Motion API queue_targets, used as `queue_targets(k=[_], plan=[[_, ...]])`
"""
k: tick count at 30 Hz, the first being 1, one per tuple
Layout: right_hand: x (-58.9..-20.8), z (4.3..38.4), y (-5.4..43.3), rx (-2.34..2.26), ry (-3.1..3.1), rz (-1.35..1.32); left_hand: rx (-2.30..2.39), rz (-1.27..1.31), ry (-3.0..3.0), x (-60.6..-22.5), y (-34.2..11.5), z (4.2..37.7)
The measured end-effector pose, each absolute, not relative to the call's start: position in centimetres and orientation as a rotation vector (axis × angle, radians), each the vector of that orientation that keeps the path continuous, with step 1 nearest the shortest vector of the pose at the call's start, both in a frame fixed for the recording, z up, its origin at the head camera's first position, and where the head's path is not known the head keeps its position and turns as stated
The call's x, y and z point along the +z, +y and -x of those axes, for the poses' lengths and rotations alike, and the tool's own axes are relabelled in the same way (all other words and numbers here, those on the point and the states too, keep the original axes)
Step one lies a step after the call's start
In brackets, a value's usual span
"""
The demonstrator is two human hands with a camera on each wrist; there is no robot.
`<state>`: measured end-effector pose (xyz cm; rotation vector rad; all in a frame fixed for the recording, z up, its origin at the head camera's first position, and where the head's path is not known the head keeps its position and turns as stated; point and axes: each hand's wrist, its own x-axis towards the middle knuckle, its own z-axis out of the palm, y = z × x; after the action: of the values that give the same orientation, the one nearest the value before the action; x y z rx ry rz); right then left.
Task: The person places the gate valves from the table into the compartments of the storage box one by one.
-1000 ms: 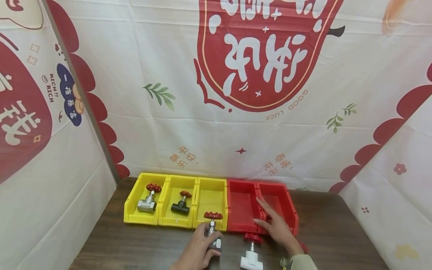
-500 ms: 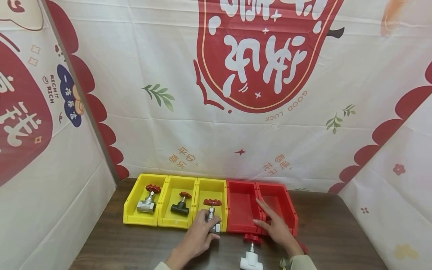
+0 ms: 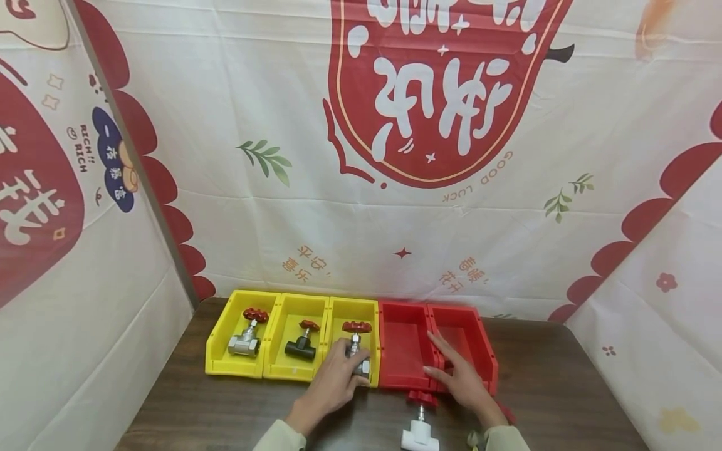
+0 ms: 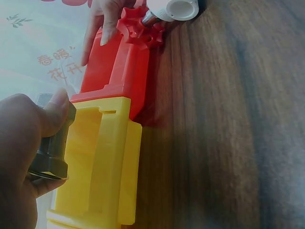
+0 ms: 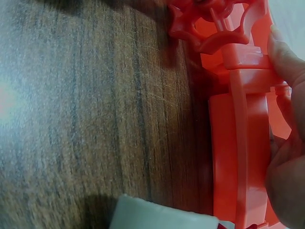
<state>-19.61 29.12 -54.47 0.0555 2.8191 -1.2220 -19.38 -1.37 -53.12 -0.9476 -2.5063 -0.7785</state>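
My left hand grips a metal gate valve with a red handwheel, upright within the third yellow bin. In the left wrist view, thumb and fingers pinch the valve's dark grey body above the bin's front wall. My right hand rests over the two red bins, index finger extended and thumb apart, holding no valve. In the right wrist view, that hand lies along the red bin's edge. Just in front stands a white valve with a red handwheel.
The first yellow bin holds a silver valve; the second holds a black one. A brassy piece shows partly by the right sleeve. Behind the wooden table hangs a printed white cloth.
My left hand has carried the metal valve forward from the front of the third yellow bin into it, and lower at the end. The right hand has stayed in place.
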Motion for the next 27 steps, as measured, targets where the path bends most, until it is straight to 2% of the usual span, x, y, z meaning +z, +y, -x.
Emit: queue_targets(k=[27], plan=[[-54.5,19.6,29.3,-1.209,2.805,-0.052,-0.689,0.795,-2.743,-52.6,-0.1,22.6]])
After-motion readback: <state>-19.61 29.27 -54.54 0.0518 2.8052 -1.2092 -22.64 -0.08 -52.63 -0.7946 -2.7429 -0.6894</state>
